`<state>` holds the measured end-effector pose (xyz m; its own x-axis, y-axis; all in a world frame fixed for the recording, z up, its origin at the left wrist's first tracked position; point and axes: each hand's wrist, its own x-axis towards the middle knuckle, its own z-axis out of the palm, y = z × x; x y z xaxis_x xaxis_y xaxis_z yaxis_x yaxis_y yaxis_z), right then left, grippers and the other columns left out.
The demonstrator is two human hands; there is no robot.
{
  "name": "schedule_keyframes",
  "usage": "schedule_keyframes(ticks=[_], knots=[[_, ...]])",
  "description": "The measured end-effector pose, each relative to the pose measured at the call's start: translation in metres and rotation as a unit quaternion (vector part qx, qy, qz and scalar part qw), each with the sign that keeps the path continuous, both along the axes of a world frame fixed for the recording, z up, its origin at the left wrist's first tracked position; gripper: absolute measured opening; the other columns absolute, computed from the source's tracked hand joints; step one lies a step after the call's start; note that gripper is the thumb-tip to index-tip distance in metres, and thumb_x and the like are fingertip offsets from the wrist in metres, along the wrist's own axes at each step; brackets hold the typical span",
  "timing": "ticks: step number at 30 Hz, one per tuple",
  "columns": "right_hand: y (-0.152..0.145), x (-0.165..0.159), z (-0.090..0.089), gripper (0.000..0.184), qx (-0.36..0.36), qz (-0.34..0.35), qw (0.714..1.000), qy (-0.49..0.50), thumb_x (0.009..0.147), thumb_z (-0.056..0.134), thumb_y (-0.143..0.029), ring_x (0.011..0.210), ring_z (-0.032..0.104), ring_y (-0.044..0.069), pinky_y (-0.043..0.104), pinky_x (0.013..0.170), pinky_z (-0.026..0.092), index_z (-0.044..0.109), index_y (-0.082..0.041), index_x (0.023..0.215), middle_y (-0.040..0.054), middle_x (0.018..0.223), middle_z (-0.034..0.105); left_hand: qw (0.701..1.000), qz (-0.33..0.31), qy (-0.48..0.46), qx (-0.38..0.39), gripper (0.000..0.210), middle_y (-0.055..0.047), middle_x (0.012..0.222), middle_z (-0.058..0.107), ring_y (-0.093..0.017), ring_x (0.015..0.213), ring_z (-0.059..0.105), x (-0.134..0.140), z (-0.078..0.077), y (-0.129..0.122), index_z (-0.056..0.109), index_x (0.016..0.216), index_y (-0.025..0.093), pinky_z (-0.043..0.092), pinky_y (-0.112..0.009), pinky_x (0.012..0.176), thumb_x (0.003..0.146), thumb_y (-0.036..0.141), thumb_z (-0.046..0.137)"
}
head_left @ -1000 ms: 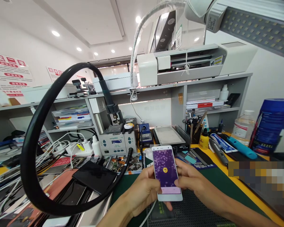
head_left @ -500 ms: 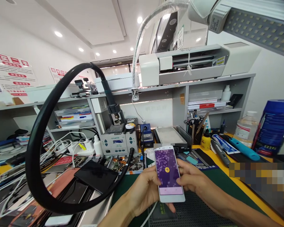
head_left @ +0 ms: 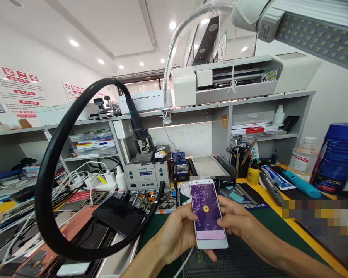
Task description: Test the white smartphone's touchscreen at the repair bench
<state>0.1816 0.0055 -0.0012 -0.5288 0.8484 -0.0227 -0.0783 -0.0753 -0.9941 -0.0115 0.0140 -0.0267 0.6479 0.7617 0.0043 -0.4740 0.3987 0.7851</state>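
A white smartphone point(head_left: 208, 216) is held upright above the bench, its lit screen purple with a round yellow icon in the middle and a pale pink strip below. My left hand point(head_left: 181, 229) grips its left edge, the thumb on the side of the screen and another finger showing beneath the phone. On the right edge, my right hand point(head_left: 234, 216) holds it too, with the thumb at the border of the screen. The fingers behind the phone are hidden. Below lie a dark perforated mat point(head_left: 243, 256) and a white cable point(head_left: 184, 264).
A thick black hose point(head_left: 40, 185) loops across the left side from a grey soldering station point(head_left: 146, 175). Beside it lie a dark tablet-like panel point(head_left: 118, 215) and a tray of small parts point(head_left: 139, 200). At right stand a yellow bottle point(head_left: 253, 173) and a clear bottle point(head_left: 303, 158).
The view has shifted slightly, so everything sits a little further right and lower. Both hands keep the same hold on the smartphone, and its screen looks unchanged.
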Motion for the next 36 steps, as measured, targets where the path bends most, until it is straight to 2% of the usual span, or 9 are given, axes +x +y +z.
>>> schedule_keyframes(ticks=[7,15,20,28,36], knots=[[0.0003,-0.0015,0.0015,0.057,0.000,0.005,1.000,0.000,0.080,0.057,-0.024,0.080,0.065,0.020,0.033,0.071,0.048,0.053,-0.024,0.137,0.0045,0.097,0.072,1.000,-0.007,-0.008,-0.001,0.046,-0.020,0.114,0.062,-0.030,0.089,0.066,0.0002,0.0001,-0.0008,0.056,0.125,0.008,0.061,-0.040,0.055,0.083,0.024,0.046],[-0.0003,0.0014,0.0007,0.059,0.000,0.002,1.000,-0.011,0.080,0.058,-0.026,0.084,0.065,0.021,0.034,0.074,0.048,0.051,-0.025,0.139,0.0054,0.102,0.072,1.000,-0.016,-0.017,0.019,0.050,-0.020,0.109,0.062,-0.031,0.092,0.066,-0.0018,0.0000,-0.0025,0.059,0.117,0.006,0.061,-0.042,0.059,0.069,0.019,0.048],[0.0000,-0.0001,0.0009,0.058,0.000,-0.005,1.000,-0.012,0.078,0.059,-0.027,0.084,0.065,0.021,0.033,0.073,0.048,0.054,-0.026,0.136,0.0046,0.099,0.072,1.000,-0.008,-0.009,0.017,0.050,-0.019,0.106,0.062,-0.031,0.090,0.066,-0.0007,-0.0004,-0.0006,0.059,0.114,0.006,0.061,-0.042,0.057,0.067,0.018,0.048],[-0.0009,-0.0027,0.0016,0.057,0.002,0.009,1.000,0.007,0.080,0.060,-0.027,0.078,0.066,0.021,0.033,0.069,0.050,0.053,-0.023,0.136,0.0052,0.098,0.070,1.000,-0.002,0.004,0.016,0.045,-0.017,0.104,0.062,-0.030,0.088,0.067,-0.0005,-0.0010,-0.0009,0.059,0.114,0.007,0.061,-0.040,0.056,0.072,0.019,0.048],[-0.0021,-0.0026,0.0015,0.059,0.004,0.006,1.000,0.001,0.080,0.059,-0.028,0.084,0.067,0.023,0.035,0.072,0.051,0.051,-0.025,0.139,0.0058,0.106,0.071,1.000,0.004,-0.001,0.014,0.038,-0.017,0.104,0.064,-0.031,0.088,0.069,0.0000,-0.0028,-0.0011,0.061,0.114,0.009,0.061,-0.039,0.054,0.082,0.022,0.047]])
